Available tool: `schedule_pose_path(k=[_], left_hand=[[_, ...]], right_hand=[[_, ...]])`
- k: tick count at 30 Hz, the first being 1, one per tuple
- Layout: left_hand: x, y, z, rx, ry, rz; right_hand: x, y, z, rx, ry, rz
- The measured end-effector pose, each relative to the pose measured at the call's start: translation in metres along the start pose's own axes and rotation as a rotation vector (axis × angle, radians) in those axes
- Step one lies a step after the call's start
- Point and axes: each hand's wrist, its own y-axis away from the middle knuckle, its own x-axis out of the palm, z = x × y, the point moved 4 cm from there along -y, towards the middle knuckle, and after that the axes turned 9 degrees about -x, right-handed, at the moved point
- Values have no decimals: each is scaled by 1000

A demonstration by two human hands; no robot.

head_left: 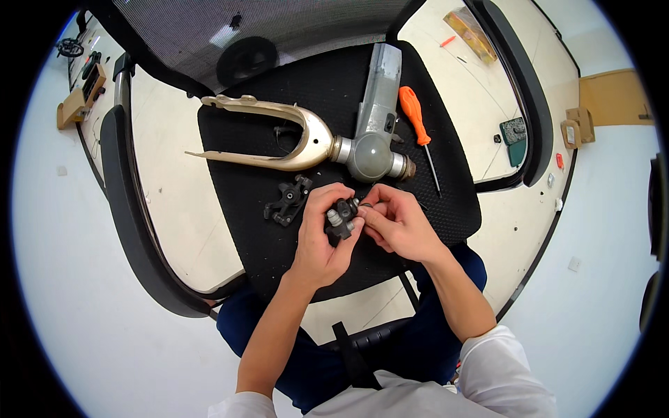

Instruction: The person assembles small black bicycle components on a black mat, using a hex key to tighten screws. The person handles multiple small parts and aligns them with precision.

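Over the front of a black chair seat, my left hand [323,233] is closed around a bicycle brake caliper [341,214], dark with silver bolts. My right hand [400,221] pinches at the caliper's right side; whatever small part sits between thumb and finger is mostly hidden. A second black brake caliper [288,200] lies on the seat, left of my left hand. Beyond my hands rests a gold bicycle fork [317,143], its prongs pointing left, joined to a grey frame piece [373,153] that reaches toward the backrest. An orange-handled screwdriver [412,115] lies to its right.
The chair seat [446,202] is bounded by a left armrest [136,216] and a right armrest [519,83]. Its mesh backrest [313,28] rises at the far side. On the floor are cardboard boxes [578,127], a green case [514,139] and a yellow bag [470,35].
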Motion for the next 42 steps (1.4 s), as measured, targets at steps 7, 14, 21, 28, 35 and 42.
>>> schedule_pose_path(k=[7,14,21,28,35,42], left_hand=[[-10,-7,0,142,-179,46],[-13,-9,-6,-4,-99,45],[-11,-7,1,-31,-75,-31],[-11,-5,0,128,-190,-263],[-8,1,-5,161,-303,-503],[-19,-7,-9,181,-406,-547]], right_hand=[[5,0,-12,204,-448,135],[8,0,-6,110,-163,60],[7,2,-4,124,-119,9],[23,5,0,-184,458,-72],[43,11,-25,-209,259,-142],[39,4,-20,32,-48,-30]])
